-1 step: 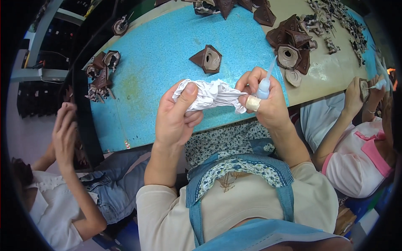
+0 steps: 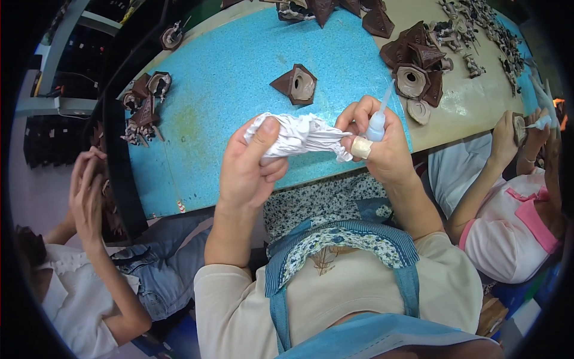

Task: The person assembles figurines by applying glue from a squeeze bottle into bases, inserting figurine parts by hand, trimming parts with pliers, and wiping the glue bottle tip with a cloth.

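A crumpled white cloth [image 2: 299, 134] is stretched between my two hands over the front edge of the blue mat. My left hand [image 2: 251, 158] grips its bunched left end, thumb on top. With the fingers of my right hand [image 2: 382, 146] I pinch its right end. That same hand also holds a small translucent squeeze bottle [image 2: 376, 127], its thin nozzle pointing up. Tan tape [image 2: 361, 147] wraps a digit of my right hand. Beyond the cloth, on the mat, lies a brown pointed piece [image 2: 297, 85] with a beige face and a dark hole.
The blue mat [image 2: 221, 78] covers the table before me. Brown pieces [image 2: 412, 51] pile up at the right, near many small figurines [image 2: 463, 27]. More figurine parts [image 2: 143, 107] stand at the left edge. A co-worker's hand [image 2: 88, 191] is at left; another co-worker's hands [image 2: 508, 137] work at right.
My left hand has shifted slightly left, drawing the cloth a little longer. My right hand stays put. The left co-worker's hands have moved a bit.
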{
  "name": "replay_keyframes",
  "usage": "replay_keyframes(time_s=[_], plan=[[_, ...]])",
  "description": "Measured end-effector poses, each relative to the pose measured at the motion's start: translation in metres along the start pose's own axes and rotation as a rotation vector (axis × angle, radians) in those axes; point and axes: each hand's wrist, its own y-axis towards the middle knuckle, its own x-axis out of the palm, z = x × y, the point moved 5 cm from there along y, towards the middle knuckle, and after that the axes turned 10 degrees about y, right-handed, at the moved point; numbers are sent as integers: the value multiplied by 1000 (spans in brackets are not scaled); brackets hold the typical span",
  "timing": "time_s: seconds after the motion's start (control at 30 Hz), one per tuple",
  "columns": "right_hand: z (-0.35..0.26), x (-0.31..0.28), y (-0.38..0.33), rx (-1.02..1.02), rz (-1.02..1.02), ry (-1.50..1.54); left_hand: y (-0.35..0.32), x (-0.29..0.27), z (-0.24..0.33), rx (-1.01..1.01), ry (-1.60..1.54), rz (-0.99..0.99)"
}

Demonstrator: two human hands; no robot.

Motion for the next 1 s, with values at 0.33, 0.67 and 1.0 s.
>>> replay_keyframes(time_s=[0.33, 0.67, 1.0], plan=[[-2, -21, 16, -30, 130, -348, 42, 17, 49, 245, -68, -29], [-1, -22, 1, -53, 33, -269, 81, -11, 12, 590, 1366, 86], [-6, -22, -5, -89, -24, -446, 13, 35, 34, 701, 1321, 116]])
